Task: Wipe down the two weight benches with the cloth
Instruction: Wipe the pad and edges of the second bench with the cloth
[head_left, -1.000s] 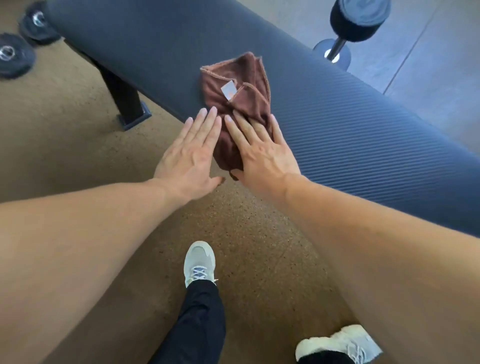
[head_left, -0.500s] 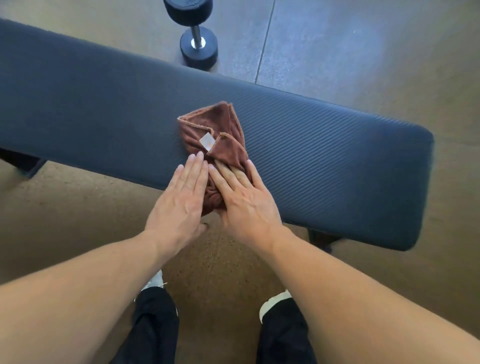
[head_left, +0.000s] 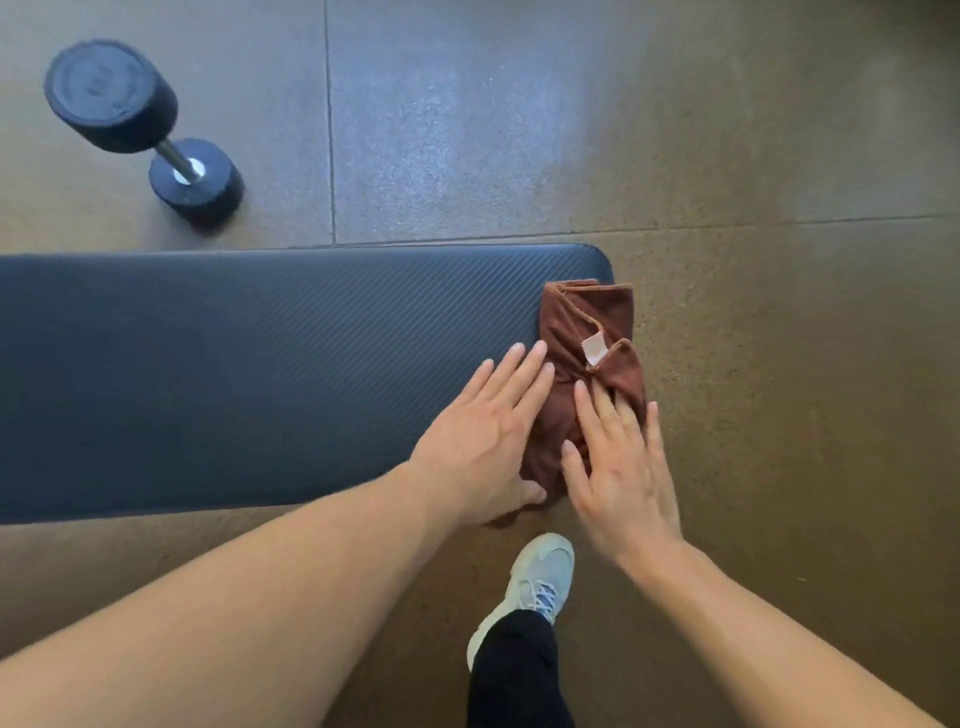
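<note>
Cloth (head_left: 582, 374): brown, bunched; half a second ago mid-pad, now at right end of weight bench (head_left: 260, 379), edge overhanging. Left hand (head_left: 488, 441), right hand (head_left: 618, 467): flat, side by side, fingers straight, pressing cloth. Judgement: lengthwise pass finishing. Dumbbell (head_left: 145, 130): floor beyond bench.

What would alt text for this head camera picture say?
Two flat hands, left hand and right hand, press a brown cloth at the end of a dark weight bench. A dumbbell stands on the floor beyond.
</note>
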